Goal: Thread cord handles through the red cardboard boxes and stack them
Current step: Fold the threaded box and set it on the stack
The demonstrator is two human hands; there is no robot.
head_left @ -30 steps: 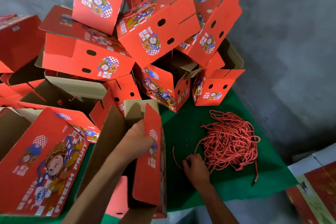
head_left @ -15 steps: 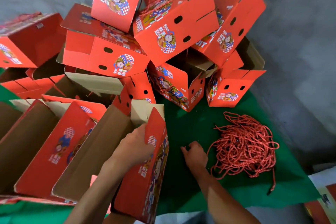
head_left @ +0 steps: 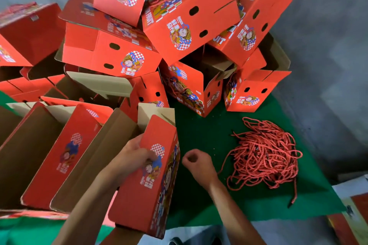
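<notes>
Box, open-topped, held at tabletop's near edge.
Box (head_left: 143, 181): red, printed, upright; left hand (head_left: 133, 155) grips its upper wall. Right hand (head_left: 196, 162): just right of box, fingers curled, whether it holds anything cannot be told. Cords (head_left: 266, 155): red tangle on green tabletop (head_left: 209, 131), right. Box pile (head_left: 179, 26): behind.

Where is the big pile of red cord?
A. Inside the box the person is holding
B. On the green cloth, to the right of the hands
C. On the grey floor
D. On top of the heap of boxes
B: the pile of red cord lies on the green cloth, to the right of the right hand, while the left hand grips the box.
</notes>
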